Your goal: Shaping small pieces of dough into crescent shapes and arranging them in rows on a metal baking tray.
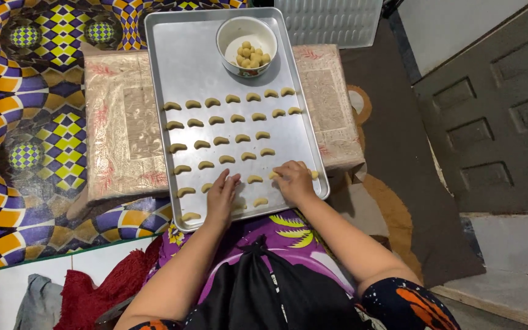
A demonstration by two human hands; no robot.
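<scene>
Pressing hands, crescent dough pieces, tray

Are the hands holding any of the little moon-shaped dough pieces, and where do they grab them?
The right hand fingertips press on a crescent dough piece on the tray; the grip spot is hidden. The left hand only rests there.

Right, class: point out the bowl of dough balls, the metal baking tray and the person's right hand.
bowl (228, 32), head view, on its white left rim.
baking tray (178, 58), head view, on bare metal near the far left corner.
right hand (294, 182), head view, on the back of the hand.
</scene>
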